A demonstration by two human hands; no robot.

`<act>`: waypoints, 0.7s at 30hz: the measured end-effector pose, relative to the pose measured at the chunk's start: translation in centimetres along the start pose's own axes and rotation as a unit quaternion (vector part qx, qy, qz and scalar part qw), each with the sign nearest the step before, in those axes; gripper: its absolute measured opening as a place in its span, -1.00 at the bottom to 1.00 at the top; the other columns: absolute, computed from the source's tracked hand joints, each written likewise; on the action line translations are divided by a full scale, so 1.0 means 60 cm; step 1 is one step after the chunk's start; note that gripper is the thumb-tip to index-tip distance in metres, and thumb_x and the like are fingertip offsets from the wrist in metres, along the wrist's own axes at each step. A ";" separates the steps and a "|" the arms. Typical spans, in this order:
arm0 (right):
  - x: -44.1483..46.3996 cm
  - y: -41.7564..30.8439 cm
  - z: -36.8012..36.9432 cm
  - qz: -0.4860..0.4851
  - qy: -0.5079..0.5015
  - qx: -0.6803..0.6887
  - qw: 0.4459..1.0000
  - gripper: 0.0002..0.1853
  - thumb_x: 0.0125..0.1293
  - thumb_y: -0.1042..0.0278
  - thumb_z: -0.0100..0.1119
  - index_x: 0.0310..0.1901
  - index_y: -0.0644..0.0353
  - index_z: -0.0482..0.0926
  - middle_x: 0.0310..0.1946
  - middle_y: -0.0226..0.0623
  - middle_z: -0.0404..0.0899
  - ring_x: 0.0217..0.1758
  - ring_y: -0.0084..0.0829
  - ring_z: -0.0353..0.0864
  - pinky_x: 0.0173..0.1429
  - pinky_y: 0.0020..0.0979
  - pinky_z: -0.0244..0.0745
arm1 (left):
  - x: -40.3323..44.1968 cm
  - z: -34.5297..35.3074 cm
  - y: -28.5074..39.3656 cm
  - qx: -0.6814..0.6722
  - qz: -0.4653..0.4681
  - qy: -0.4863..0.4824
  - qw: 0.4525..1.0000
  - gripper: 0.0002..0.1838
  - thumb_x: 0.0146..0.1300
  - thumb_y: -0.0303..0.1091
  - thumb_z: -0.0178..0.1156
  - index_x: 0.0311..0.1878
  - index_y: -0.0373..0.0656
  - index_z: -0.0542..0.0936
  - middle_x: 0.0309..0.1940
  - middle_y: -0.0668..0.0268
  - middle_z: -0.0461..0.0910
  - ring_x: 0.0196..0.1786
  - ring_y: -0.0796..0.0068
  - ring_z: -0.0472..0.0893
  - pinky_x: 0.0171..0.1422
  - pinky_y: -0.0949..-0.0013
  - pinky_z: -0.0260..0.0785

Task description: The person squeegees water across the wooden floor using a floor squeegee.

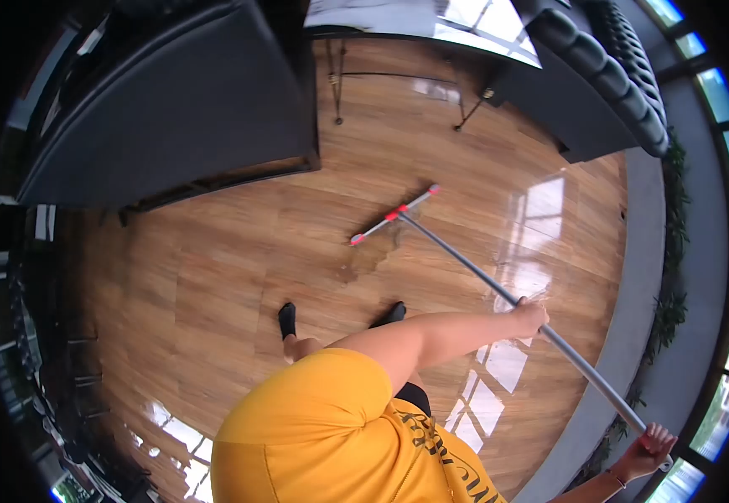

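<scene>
A long grey pole (470, 263) slants down to the right from a floor squeegee head (395, 214) with red parts. The head rests on the wood-look floor (230, 251). My left hand (530, 318) is wrapped round the middle of the pole, with that arm stretched across my body. Near the pole's top end, at the lower right, my right hand (651, 448) has its fingers closed round it. A wet, brownish patch (368, 258) lies on the floor just on my side of the squeegee head.
A large dark piece of furniture (188, 117) stands at the upper left. A glossy-topped table (415, 27) is ahead, with a black tufted sofa (578, 92) to its right. Plants (670, 318) line the right edge by the windows. My feet in black socks (287, 318) are below the squeegee.
</scene>
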State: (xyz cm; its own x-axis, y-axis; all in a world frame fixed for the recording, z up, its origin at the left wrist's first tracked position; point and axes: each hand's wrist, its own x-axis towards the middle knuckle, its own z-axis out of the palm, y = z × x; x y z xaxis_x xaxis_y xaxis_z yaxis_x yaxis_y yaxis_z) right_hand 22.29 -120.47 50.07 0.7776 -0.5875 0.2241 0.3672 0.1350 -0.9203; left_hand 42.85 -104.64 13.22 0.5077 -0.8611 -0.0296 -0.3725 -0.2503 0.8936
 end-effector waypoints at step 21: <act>0.249 0.450 0.004 -0.041 0.153 0.174 0.972 -0.64 0.33 0.34 0.01 -0.61 0.01 0.16 -0.72 -0.53 0.07 -0.65 -0.59 0.05 -0.40 -0.41 0.18 | 0.199 -0.301 -0.438 0.228 -0.040 -0.017 0.973 -0.83 0.15 -0.22 0.30 -0.48 -0.03 0.60 -0.41 0.21 0.63 -0.18 0.10 0.60 -0.05 0.06 0.39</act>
State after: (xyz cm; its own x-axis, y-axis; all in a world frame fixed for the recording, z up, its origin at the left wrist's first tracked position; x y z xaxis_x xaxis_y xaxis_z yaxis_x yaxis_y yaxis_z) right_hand 43.95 -125.44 28.63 0.5692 -0.8106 0.1377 0.6138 0.3075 -0.7271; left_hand 72.74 -100.36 -2.56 0.5265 -0.8427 -0.1129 -0.6427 -0.4814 0.5960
